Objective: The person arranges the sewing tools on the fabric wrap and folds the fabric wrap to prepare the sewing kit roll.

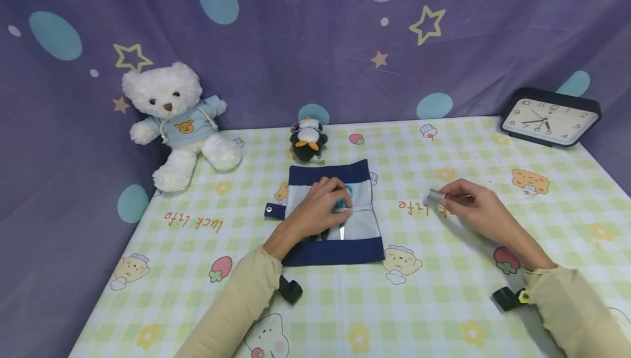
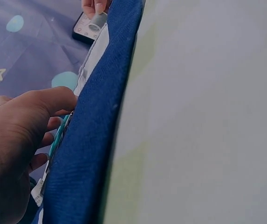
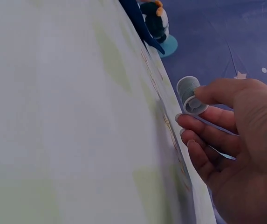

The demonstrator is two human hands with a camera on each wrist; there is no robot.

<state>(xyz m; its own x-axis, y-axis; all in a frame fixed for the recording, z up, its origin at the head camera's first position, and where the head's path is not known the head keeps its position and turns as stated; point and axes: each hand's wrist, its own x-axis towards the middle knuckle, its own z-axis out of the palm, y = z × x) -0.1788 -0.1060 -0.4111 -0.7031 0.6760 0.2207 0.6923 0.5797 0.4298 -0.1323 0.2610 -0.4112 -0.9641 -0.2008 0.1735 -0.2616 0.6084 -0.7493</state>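
A navy-and-white cloth roll-up pouch (image 1: pixel 335 251) lies unfolded on the table, its snap strap out to the left. My left hand (image 1: pixel 322 205) is over it, thumb and forefinger pinching the edge of its white inner pocket. Teal-handled scissors (image 1: pixel 349 189) show beside those fingers, partly hidden, with a metal blade and dark items lower down. Off to the right, my right hand (image 1: pixel 475 210) holds a spool of grey thread (image 3: pixel 188 88) between thumb and fingers, raised above the tablecloth. In the left wrist view the pouch's navy border (image 2: pixel 93 116) hides some fingertips.
Behind the pouch sits a small penguin plush (image 1: pixel 308 142). A white teddy bear (image 1: pixel 179 128) in a blue hoodie leans at the back left. At the back right stands a black-framed clock (image 1: pixel 549 118). A purple curtain (image 1: pixel 305 46) hangs along the table's far edge.
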